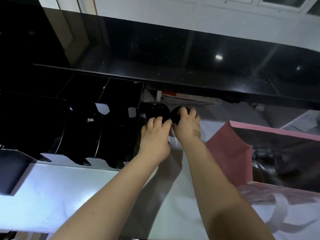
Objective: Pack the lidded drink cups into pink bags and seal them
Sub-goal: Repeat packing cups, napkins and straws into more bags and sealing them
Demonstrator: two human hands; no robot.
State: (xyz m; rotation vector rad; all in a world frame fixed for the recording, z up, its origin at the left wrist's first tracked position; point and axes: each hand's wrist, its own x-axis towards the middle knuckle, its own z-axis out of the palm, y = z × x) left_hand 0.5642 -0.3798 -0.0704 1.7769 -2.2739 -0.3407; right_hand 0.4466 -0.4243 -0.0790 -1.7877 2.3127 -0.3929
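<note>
Arms stretched forward; left hand [155, 134] grips black-lidded cup [157, 110] from above, right hand [188, 126] grips neighbouring cup [177, 115].

The left cup [158, 110] and the right cup [176, 116] each have a glossy black lid. The divided organiser [103, 129] is black throughout, with pale grey showing through its cut-outs. The shelf [173, 54] is polished black, speckled with tiny pale flecks and 2 bright white reflections. The table [52, 196] is white with a bluish cast. The open bag [228, 146] is dusty pink outside and dark inside, with a white handle [284, 210]. The wall [190, 18] is white.
</note>
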